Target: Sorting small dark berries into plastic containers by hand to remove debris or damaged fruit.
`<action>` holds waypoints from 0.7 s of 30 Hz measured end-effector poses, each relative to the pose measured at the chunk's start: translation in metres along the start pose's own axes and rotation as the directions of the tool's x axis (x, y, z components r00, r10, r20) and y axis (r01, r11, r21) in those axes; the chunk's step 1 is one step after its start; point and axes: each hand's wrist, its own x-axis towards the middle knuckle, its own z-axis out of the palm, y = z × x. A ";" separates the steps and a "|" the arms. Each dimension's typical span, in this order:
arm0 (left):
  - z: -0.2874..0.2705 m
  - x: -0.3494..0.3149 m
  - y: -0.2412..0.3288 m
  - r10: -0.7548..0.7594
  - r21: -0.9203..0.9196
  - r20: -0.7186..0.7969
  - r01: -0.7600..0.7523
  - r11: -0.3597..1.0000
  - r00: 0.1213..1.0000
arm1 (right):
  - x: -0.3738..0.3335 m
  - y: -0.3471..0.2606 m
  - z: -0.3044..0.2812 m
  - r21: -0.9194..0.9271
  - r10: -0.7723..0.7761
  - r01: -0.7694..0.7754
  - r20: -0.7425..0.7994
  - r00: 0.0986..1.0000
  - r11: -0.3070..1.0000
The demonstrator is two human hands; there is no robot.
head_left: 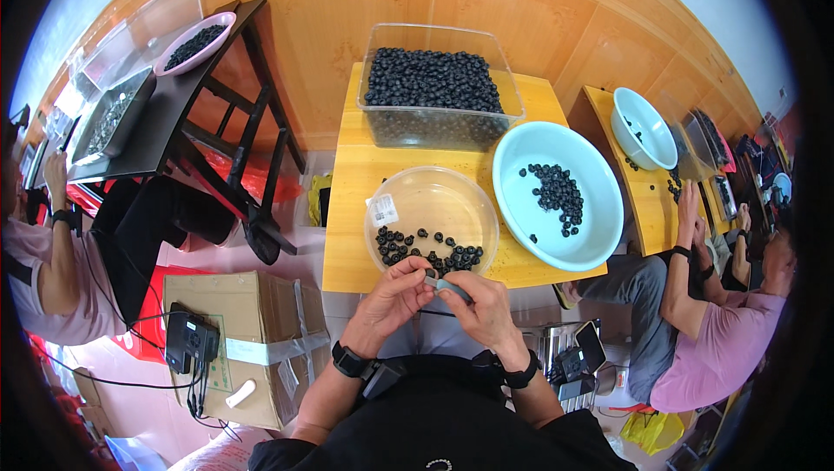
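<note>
My left hand [393,299] is closed, pinching a small round black part [430,273] between thumb and fingertips. My right hand [483,310] is wrapped round a slim grey-handled tool [454,291], its tip up against the part; what kind of tip it has is too small to tell. Both hands meet at the table's near edge, just in front of a round clear plastic tub [430,189]. Loose black parts [401,245] of the same sort lie along the tub's near side. To the right, a light blue basin [543,241] holds more of them.
A clear rectangular bin [512,115] full of black parts stands at the back of the yellow table [347,236]. On the left are a cardboard box [295,332] and a dark table [178,110]. Co-workers sit on both sides; one in pink [717,332] is at right.
</note>
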 end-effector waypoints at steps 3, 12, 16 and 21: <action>0.001 -0.001 0.000 -0.007 -0.006 -0.007 0.007 1.000 1.000 | -0.001 0.000 0.000 -0.005 0.020 -0.020 0.028 0.999 1.000; -0.002 0.001 -0.001 -0.011 0.018 -0.016 0.012 1.000 1.000 | -0.001 0.003 -0.001 -0.012 0.022 -0.022 -0.007 1.000 1.000; -0.001 0.002 0.000 -0.018 0.029 -0.006 0.018 0.999 1.000 | -0.002 0.005 0.000 -0.001 0.037 -0.037 -0.013 0.999 0.999; -0.005 0.001 0.002 -0.014 0.050 0.034 0.012 0.999 0.999 | 0.000 0.009 0.000 0.020 0.012 -0.012 0.023 1.000 1.000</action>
